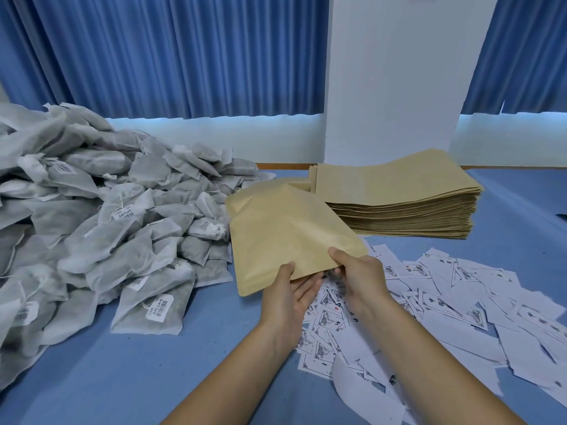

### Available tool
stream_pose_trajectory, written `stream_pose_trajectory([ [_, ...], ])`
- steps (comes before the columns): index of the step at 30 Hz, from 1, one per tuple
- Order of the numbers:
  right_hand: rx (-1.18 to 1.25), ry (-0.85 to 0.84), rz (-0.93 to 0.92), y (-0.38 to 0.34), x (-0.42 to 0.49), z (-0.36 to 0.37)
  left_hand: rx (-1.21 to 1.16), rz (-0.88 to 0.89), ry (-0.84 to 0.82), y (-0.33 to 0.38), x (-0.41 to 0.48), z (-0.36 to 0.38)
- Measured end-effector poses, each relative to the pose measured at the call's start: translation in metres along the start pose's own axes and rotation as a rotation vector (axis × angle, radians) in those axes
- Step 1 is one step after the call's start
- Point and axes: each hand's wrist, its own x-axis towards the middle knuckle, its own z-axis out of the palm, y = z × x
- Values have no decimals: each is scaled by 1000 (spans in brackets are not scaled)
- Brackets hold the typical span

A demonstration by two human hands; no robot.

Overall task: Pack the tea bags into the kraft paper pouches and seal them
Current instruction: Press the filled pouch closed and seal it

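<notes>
A blue table (122,378) is carrying a large heap of white mesh tea bags (92,225), which is sprawling over its left side. A neat stack of flat kraft paper pouches (399,197) is sitting toward the far right. Loose printed paper slips (460,302) are lying scattered across the near right, just in front of the stack.

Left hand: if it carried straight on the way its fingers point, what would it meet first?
Probably the right hand, close ahead: the fingers of the left hand lie under the flat brown kraft paper pouch, pointing up-right at it. Depth unclear.
</notes>
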Motion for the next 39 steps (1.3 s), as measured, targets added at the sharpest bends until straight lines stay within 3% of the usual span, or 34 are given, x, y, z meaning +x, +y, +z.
stream_pose_trajectory([
  [14,-30,-51,-69,7,-7,7,69,-28,29,-3,1,2],
  [20,13,-84,-62,7,-11,9,3,141,179,0,3,0],
  [25,30,-170,-117,15,-19,15,95,130,93,-2,-1,0],
  [39,13,-181,-122,26,-16,19,147,134,125,-2,-2,-1],
])
